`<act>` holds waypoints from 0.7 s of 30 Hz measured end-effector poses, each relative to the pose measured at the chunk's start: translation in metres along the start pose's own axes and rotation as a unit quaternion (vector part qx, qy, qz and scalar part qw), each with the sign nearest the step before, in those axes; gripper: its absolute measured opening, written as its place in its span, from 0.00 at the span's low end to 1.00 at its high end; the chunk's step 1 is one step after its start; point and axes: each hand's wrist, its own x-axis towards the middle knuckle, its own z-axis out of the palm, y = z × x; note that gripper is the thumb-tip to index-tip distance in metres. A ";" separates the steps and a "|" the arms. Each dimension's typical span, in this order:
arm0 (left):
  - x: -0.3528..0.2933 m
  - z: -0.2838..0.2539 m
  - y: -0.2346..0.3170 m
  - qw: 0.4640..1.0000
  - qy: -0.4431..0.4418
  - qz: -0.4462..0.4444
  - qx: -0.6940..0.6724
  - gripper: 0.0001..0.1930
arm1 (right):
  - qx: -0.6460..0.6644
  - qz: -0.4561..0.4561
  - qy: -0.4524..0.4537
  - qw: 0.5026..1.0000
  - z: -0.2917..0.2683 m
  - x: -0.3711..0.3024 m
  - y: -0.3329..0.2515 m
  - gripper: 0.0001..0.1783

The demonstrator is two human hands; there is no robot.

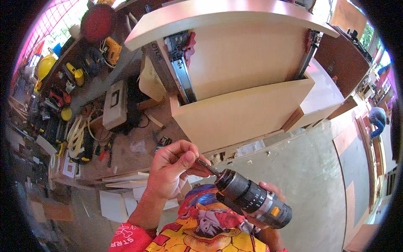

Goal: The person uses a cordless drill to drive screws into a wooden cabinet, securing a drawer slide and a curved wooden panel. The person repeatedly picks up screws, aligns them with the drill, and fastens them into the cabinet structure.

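At left, a toolbox (114, 105) sits on the counter (126, 157). Next, our left hand (173, 168) has its grip pinched on the bit (213, 169); then comes the drill (252, 196), before our shirt (201, 229), our right hand (273, 190) wrapping its grip around it.

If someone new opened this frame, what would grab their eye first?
Likely the cordless drill at lower centre, gripped in the right hand while the left hand pinches the bit at its front. Above it, the large pale wooden cabinet piece fills the upper middle, with a metal slide rail at its left. At upper left, a red toothed disc stands out.
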 end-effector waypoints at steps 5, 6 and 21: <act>-0.007 -0.008 -0.011 0.997 0.011 0.018 0.072 0.09 | -0.181 -0.235 -0.061 0.953 -0.010 0.018 0.017 0.42; -0.007 -0.007 -0.012 0.995 0.028 0.027 0.089 0.09 | -0.216 -0.237 -0.059 0.945 -0.016 0.014 0.022 0.42; 0.007 -0.013 -0.002 0.994 0.028 0.104 -0.010 0.10 | -0.189 -0.308 -0.090 0.928 0.013 0.035 0.026 0.40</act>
